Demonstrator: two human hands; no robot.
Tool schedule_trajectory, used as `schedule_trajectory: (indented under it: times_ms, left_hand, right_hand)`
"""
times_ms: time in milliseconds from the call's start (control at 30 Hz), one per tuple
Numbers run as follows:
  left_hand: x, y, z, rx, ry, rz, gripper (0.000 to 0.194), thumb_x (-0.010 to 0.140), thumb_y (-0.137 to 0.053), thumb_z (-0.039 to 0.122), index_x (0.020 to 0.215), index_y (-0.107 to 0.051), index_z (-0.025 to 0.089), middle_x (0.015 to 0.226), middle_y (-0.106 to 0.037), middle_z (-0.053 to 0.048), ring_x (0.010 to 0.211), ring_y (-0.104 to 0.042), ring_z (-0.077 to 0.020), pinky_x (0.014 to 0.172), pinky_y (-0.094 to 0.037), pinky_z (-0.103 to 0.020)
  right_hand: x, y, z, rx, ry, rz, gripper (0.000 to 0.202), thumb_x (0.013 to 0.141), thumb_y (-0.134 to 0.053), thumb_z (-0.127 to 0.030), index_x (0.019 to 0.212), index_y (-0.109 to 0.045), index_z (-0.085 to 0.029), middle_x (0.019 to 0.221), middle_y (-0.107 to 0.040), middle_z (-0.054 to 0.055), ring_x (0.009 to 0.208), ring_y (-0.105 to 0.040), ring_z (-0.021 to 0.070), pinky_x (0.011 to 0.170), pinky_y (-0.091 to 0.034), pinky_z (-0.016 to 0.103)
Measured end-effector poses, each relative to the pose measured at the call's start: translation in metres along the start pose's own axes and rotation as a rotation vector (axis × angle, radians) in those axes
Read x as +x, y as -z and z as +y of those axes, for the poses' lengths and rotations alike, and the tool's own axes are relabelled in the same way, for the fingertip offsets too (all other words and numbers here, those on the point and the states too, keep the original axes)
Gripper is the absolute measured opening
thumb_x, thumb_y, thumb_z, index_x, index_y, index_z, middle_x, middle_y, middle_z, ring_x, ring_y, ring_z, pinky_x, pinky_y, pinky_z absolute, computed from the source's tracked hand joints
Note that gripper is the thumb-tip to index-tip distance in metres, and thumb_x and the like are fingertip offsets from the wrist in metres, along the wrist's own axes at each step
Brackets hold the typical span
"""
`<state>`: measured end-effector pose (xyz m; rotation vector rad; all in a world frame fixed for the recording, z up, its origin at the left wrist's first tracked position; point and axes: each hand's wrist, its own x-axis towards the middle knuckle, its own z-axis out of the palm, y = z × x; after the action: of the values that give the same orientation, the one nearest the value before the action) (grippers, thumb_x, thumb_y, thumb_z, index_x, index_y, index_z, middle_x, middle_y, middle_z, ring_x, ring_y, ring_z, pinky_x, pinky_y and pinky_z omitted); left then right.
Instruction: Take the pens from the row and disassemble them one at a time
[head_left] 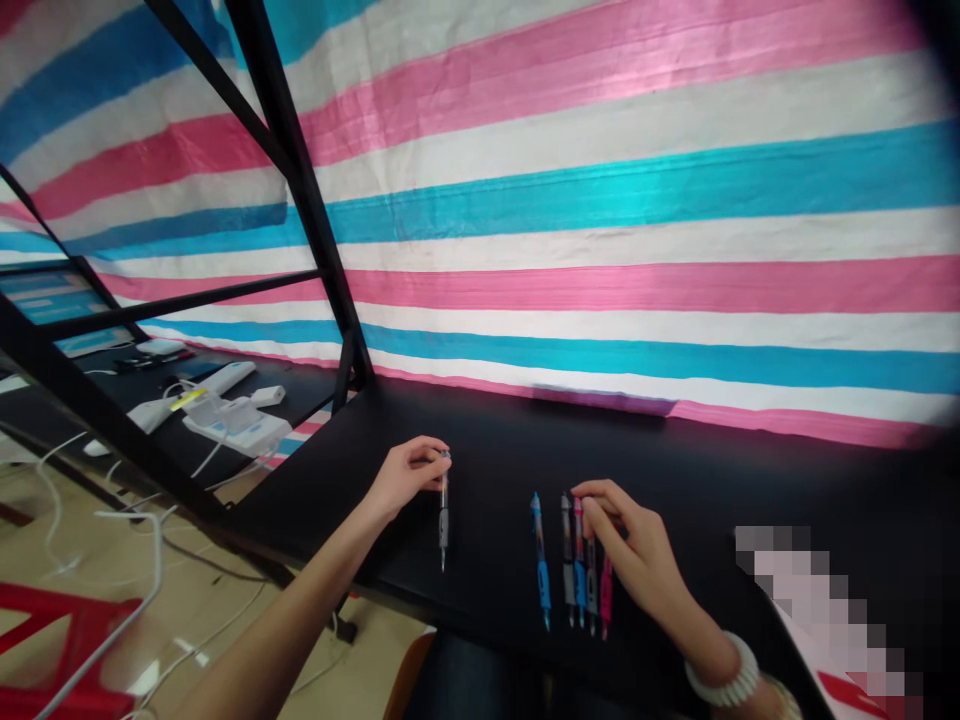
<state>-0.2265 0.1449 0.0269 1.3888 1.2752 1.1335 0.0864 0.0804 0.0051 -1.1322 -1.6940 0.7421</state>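
My left hand (411, 476) is closed in a pinch on the top end of a grey pen (443, 530), whose tip points toward the table's front edge. To the right, my right hand (630, 540) has its thumb and forefinger closed at the top ends of several pens lying close together. Among these are a black-and-grey pen (568, 565), a blue pen with a pink top (580, 585), another grey pen (592, 600) and a pink pen (606, 605), partly hidden by my fingers. A blue pen (541, 570) lies slightly apart on their left.
The black table (480, 570) backs onto a striped sheet (645, 290). A black metal frame (307, 200) rises at its left. Beyond it, white power strips (240, 430) and cables lie on another table. A partly blurred pinkish-white object (806, 610) lies at right.
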Motion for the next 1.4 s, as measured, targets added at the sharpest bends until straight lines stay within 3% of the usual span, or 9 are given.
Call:
schedule_trajectory:
  times_ms: [233, 467, 733, 900, 1067, 1167, 1233, 1300, 1400]
  left_hand:
    - [0.01, 0.012, -0.012, 0.216, -0.02, 0.03, 0.041, 0.073, -0.075, 0.042, 0.104, -0.071, 0.016, 0.071, -0.068, -0.001, 0.062, -0.068, -0.0198, 0.061, -0.059, -0.035]
    - [0.014, 0.02, -0.026, 0.584, -0.128, 0.128, 0.029, 0.071, -0.071, 0.037, 0.094, -0.076, 0.021, 0.071, -0.069, -0.002, 0.062, -0.063, -0.0207, 0.067, -0.05, -0.033]
    - [0.011, 0.018, -0.024, 0.777, -0.196, 0.113, 0.027, 0.078, -0.063, 0.039, 0.094, -0.075, 0.02, 0.074, -0.069, -0.003, 0.062, -0.06, -0.0202, 0.065, -0.045, -0.032]
    - [0.011, 0.017, -0.022, 0.814, -0.236, 0.117, 0.024, 0.085, -0.057, 0.036, 0.09, -0.073, 0.02, 0.075, -0.068, -0.003, 0.061, -0.061, -0.0198, 0.063, -0.046, -0.031]
    - [0.003, -0.002, -0.006, 0.85, -0.348, 0.124, 0.025, 0.091, -0.053, 0.031, 0.105, -0.07, 0.02, 0.087, -0.066, -0.005, 0.065, -0.059, -0.0196, 0.067, -0.046, -0.032]
    - [-0.002, -0.03, 0.009, 0.829, -0.5, -0.11, 0.023, 0.093, -0.055, 0.024, 0.111, -0.07, 0.026, 0.102, -0.067, -0.005, 0.083, -0.063, -0.0204, 0.079, -0.048, -0.031]
    - [-0.004, -0.051, 0.016, 0.838, -0.699, -0.431, 0.026, 0.093, -0.056, 0.016, 0.112, -0.069, 0.027, 0.109, -0.066, -0.006, 0.099, -0.06, -0.0228, 0.088, -0.047, -0.033]
    - [-0.003, -0.071, 0.02, 0.874, -0.842, -0.663, 0.026, 0.091, -0.058, 0.01, 0.109, -0.07, 0.025, 0.113, -0.063, -0.007, 0.102, -0.058, -0.0234, 0.088, -0.047, -0.034]
    - [0.0, -0.091, 0.021, 0.965, -0.939, -0.779, 0.022, 0.086, -0.063, 0.005, 0.097, -0.07, 0.023, 0.113, -0.061, -0.007, 0.1, -0.057, -0.0231, 0.086, -0.046, -0.034]
  right_hand:
    - [0.001, 0.002, 0.004, -0.027, 0.015, -0.02, 0.026, 0.102, -0.046, -0.04, 0.105, -0.062, -0.019, 0.063, -0.062, -0.001, 0.058, -0.064, 0.0173, 0.056, -0.048, 0.026]
    - [0.001, 0.001, 0.001, -0.025, 0.006, 0.003, 0.026, 0.103, -0.045, -0.04, 0.104, -0.062, -0.02, 0.062, -0.061, -0.002, 0.057, -0.063, 0.017, 0.056, -0.048, 0.026]
    - [0.001, 0.001, 0.002, -0.032, -0.025, 0.033, 0.026, 0.102, -0.047, -0.039, 0.105, -0.063, -0.019, 0.064, -0.061, -0.002, 0.059, -0.063, 0.0168, 0.057, -0.047, 0.026]
    - [0.002, 0.002, 0.005, 0.005, -0.031, 0.168, 0.024, 0.103, -0.047, -0.037, 0.111, -0.06, -0.019, 0.071, -0.065, 0.0, 0.062, -0.06, 0.0159, 0.059, -0.049, 0.027]
    - [0.01, 0.002, 0.013, 0.187, 0.033, 0.374, 0.021, 0.104, -0.04, -0.029, 0.113, -0.057, -0.02, 0.103, -0.067, 0.009, 0.079, -0.066, 0.0182, 0.059, -0.056, 0.029]
    - [0.014, 0.001, 0.017, 0.21, 0.081, 0.436, 0.021, 0.097, -0.039, -0.018, 0.107, -0.057, -0.021, 0.112, -0.061, 0.01, 0.098, -0.065, 0.0213, 0.073, -0.061, 0.036]
    - [0.016, 0.002, 0.02, 0.185, 0.097, 0.464, 0.023, 0.088, -0.041, -0.01, 0.099, -0.058, -0.022, 0.108, -0.061, 0.008, 0.103, -0.063, 0.0215, 0.087, -0.057, 0.041]
    - [0.018, 0.004, 0.022, 0.16, 0.105, 0.482, 0.027, 0.077, -0.042, -0.006, 0.092, -0.058, -0.022, 0.105, -0.062, 0.007, 0.106, -0.061, 0.0218, 0.094, -0.052, 0.042]
    - [0.019, 0.008, 0.025, 0.144, 0.096, 0.499, 0.03, 0.066, -0.042, -0.005, 0.087, -0.054, -0.023, 0.104, -0.062, 0.006, 0.11, -0.058, 0.0225, 0.096, -0.049, 0.04]
